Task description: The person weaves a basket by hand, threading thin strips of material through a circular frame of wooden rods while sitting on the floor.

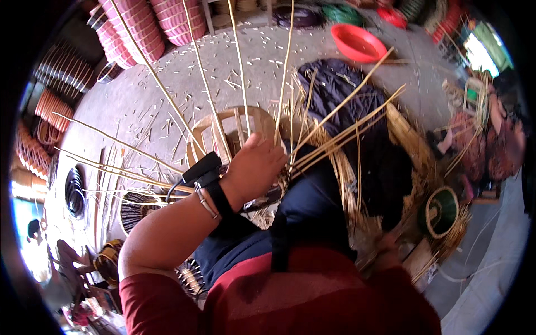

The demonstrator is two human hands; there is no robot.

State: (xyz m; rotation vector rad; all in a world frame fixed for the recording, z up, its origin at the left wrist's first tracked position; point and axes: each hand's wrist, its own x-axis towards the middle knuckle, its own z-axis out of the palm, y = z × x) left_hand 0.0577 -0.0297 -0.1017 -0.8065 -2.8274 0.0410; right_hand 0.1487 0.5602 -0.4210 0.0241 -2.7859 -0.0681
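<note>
My left hand, with a black strap and a bracelet at the wrist, is closed at the centre of a spread of pale wicker rods that fan out over my lap. The rods meet beneath this hand, so their joint is mostly hidden. Just beyond stands a round wooden frame with upright slats. My right hand reaches low to the right, beside a dark cloth and a bundle of straw-coloured strips. It is dim and blurred, and its fingers do not show clearly.
Stacked pink baskets stand at the far left, with brown ones nearer. A red basin sits on the scrap-strewn floor. To the right are a green basket and another seated person. A black coil lies left.
</note>
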